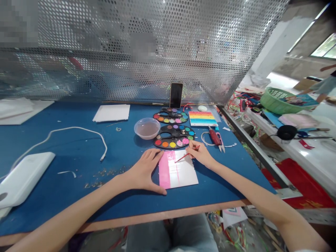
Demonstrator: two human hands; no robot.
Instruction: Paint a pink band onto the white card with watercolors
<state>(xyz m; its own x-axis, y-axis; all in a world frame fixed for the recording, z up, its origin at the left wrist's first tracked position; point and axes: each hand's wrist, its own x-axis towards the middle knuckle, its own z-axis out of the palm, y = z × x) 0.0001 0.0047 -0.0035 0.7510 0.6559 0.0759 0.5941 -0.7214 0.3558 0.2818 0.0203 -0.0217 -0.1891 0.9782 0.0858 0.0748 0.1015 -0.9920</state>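
A white painting panel (185, 176) lies flat on the blue table, with a pink band down its left side and a thin pink line farther right. My left hand (144, 168) holds the panel's left side, its thumb at the lower corner and its fingers at the upper one. In a pinch, my right hand (201, 154) grips a thin red paintbrush (185, 156), its tip touching the panel near the pink area. Just behind are two dark paint palettes (168, 144) with several colours, and a clear plastic bowl (147, 128) of murky water.
A phone (176, 95) stands against the perforated metal screen (110, 63). Right of the palettes lie a striped painted panel (202, 118), a red-handled tool (214, 136) and scissors (221, 142). At left are a white device (28, 176), a white cable (76, 128) and blank white panels (112, 113).
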